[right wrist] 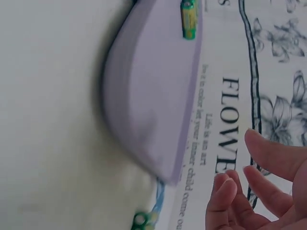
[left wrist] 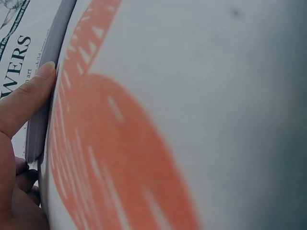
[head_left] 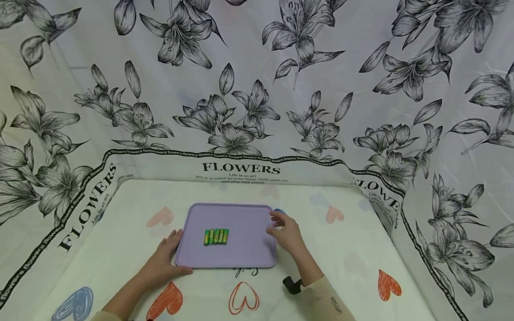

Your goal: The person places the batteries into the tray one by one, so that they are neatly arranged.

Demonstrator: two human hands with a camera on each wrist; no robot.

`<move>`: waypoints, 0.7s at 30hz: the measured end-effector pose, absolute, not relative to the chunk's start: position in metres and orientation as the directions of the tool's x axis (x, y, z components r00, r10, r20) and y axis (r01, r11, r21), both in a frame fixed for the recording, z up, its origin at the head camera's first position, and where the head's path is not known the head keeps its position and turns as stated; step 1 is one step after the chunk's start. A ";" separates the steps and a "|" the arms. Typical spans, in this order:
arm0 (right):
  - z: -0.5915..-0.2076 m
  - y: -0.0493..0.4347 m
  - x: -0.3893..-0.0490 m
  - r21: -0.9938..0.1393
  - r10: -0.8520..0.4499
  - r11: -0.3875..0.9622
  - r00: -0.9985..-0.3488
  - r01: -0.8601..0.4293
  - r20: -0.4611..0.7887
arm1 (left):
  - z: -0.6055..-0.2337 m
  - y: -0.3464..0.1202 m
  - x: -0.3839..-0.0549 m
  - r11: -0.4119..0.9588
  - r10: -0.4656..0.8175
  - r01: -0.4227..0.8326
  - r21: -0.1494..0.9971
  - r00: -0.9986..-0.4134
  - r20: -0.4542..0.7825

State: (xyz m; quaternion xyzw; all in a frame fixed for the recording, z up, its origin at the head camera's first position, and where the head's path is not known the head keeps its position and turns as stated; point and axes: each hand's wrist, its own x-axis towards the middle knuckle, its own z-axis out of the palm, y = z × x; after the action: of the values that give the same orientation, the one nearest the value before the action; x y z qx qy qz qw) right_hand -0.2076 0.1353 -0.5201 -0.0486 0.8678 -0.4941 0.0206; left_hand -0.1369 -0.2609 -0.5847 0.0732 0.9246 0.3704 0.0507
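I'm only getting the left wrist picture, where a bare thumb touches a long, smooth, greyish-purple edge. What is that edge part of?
Observer: A shallow, rectangular lilac tray with rounded corners.
Operator: Anything on it?
Observer: Yes, a side-by-side row of small green-and-yellow cylinders, like batteries.
Operator: Is the other hand holding something?
Observer: No, the right hand, by the tray's right edge, has nothing between thumb and fingers.

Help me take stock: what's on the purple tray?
A row of green batteries. The purple tray directly beneath them is covered; the right hand hides part of its edge.
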 end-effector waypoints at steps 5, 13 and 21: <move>-0.532 0.159 -0.209 -0.862 -0.031 0.507 -1.000 -0.019 0.003 | -0.583 -0.262 -0.140 0.719 0.178 0.101 0.687 -0.983 -0.042; -0.539 0.192 -0.216 -0.827 0.033 0.560 -0.999 0.052 -0.041 | -0.583 -0.261 -0.138 0.724 0.167 0.083 0.685 -0.984 -0.057; -0.553 0.212 -0.223 -0.796 0.051 0.589 -0.989 0.144 -0.141 | -0.582 -0.260 -0.136 0.717 0.167 0.092 0.691 -0.985 -0.042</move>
State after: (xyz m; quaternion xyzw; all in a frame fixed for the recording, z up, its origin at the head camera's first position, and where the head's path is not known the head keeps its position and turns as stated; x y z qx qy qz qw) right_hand -0.2234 0.2120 -0.5528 0.0547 0.8897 -0.4503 0.0517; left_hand -0.1359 -0.2600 -0.5818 0.0702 0.9251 0.3698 0.0507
